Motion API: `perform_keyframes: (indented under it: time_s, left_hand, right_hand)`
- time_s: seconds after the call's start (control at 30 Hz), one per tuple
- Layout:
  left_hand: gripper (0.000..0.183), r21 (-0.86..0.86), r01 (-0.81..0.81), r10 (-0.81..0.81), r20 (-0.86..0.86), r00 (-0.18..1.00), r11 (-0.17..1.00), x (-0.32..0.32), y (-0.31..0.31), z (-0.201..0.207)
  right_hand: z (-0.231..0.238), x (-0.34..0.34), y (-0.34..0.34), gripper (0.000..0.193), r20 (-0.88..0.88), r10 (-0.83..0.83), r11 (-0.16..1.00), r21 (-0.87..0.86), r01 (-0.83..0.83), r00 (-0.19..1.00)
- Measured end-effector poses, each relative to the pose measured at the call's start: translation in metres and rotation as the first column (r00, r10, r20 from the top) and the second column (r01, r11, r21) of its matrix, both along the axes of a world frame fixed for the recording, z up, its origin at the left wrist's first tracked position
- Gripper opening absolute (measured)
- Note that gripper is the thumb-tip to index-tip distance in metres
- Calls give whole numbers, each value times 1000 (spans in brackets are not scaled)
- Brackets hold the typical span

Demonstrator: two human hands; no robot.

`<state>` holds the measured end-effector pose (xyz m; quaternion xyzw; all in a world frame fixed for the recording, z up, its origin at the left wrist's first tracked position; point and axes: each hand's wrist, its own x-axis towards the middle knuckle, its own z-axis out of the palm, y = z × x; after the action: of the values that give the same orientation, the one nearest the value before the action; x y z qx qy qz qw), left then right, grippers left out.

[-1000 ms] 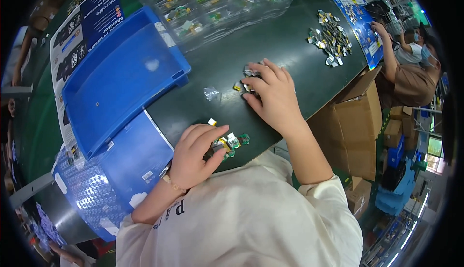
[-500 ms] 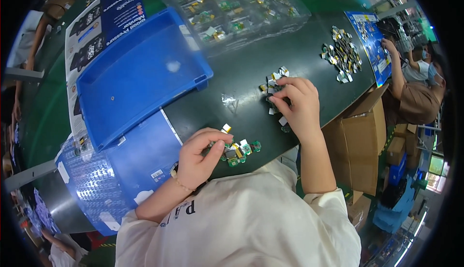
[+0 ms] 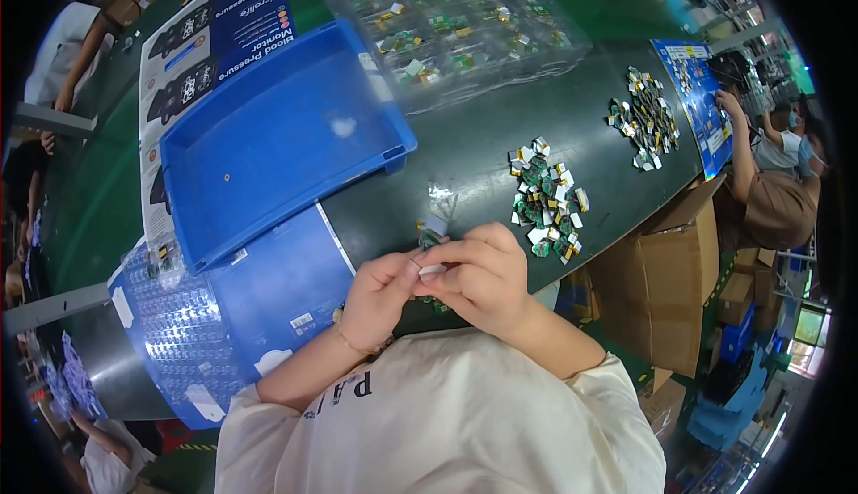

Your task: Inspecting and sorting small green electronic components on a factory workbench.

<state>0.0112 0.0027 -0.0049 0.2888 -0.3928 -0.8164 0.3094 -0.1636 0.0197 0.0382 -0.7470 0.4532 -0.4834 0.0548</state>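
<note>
Sm. flat white piece (image 3: 433,271) before the wearer's chest, pinched b/w R hand's (image 3: 490,281) fingertips; L hand's (image 3: 375,299) tips meet it, can't tell if clamped: looks like close two-handed handling, calling for a light, precise touch. Around: smooth dark-green tabletop (image 3: 465,159); 2 o'clock, jumbled green-and-white circuit-board pile (image 3: 547,201); 11 o'clock, shallow blue plastic tray (image 3: 286,150).

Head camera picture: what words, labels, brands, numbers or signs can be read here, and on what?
I won't copy wording, but print stands here:
Printed sheet: large white lettering on dark blue, legible.
Cream shirt: dark letters, partly lost in folds.
White barcode label on the blue panel: too small to read.
Blue sheet at far right: any print is too small.
</note>
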Motion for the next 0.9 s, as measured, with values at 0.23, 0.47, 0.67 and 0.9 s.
perform_keyframes:
  time_s: [0.23,0.47,0.67,0.9]
  left_hand:
    - [30,232,11,82,-385,919,973,-4,-1,6]
    - [23,291,-52,154,-341,927,955,-5,-7,0]
    - [20,252,-263,300,-123,946,931,-6,-9,6]
    - [19,296,-334,390,-156,907,895,-5,-14,7]
  right_hand:
    - [-4,1,-1,20,18,-57,996,64,56,998]
    - [-4,-6,-10,21,-26,-5,997,72,7,1000]
    - [-1,-21,-20,45,-52,252,944,233,-234,966]
    - [17,-32,-38,49,14,390,874,308,-375,921]
